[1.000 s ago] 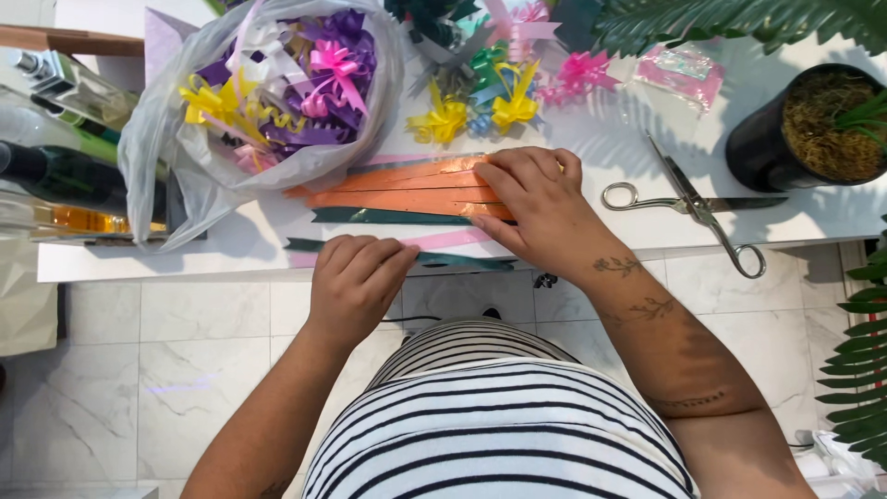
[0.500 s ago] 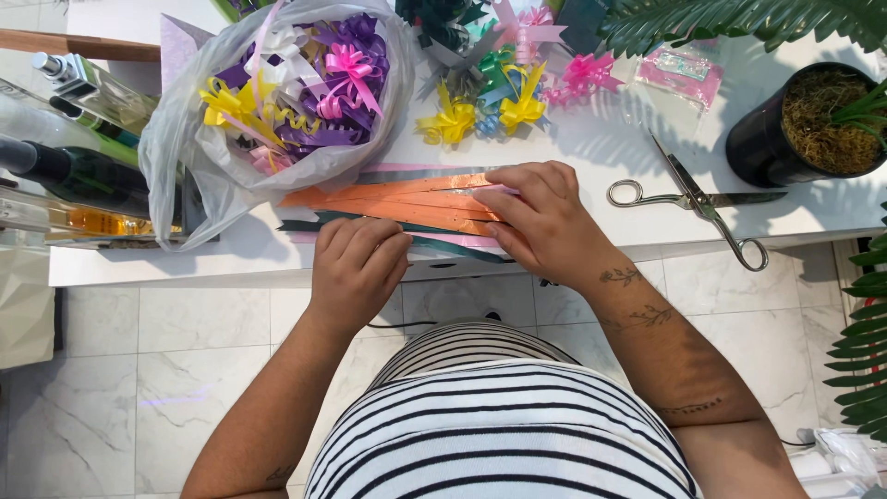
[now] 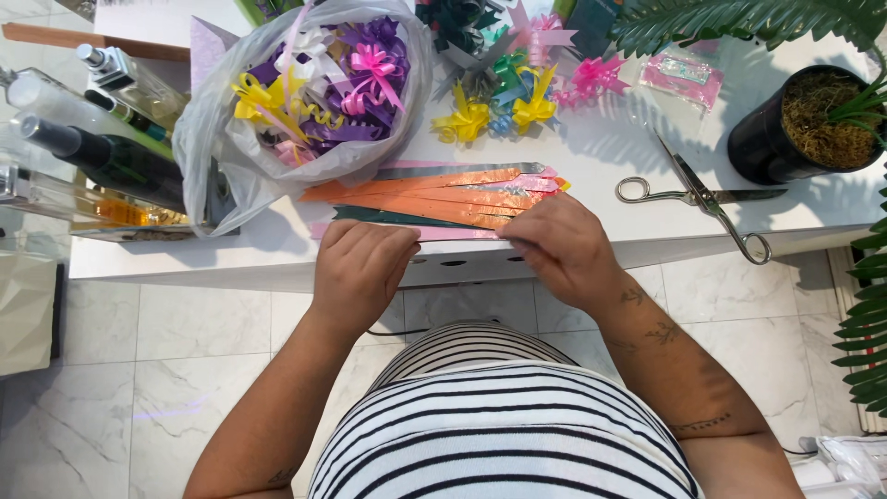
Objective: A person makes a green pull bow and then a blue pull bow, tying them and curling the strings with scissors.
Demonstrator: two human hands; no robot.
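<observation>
Two hands on a pink ribbon strip

Both our hands sit at the near edge of the white counter. Left hand is curled shut, fingers pinching the left part of a pale pink ribbon strip. Right hand is closed over the strip's right end, fingertips down on it. Strip lies flat along the counter edge, just in front of a stack of orange foil strips and a dark green one. Judging by looks: thin, very light, floppy, glossy so likely slippery; creases easily. Best held by pinching near the ends, kept taut. Behind: clear plastic bag of finished bows, loose bows, scissors lying to the right, black plant pot, bottles left.
</observation>
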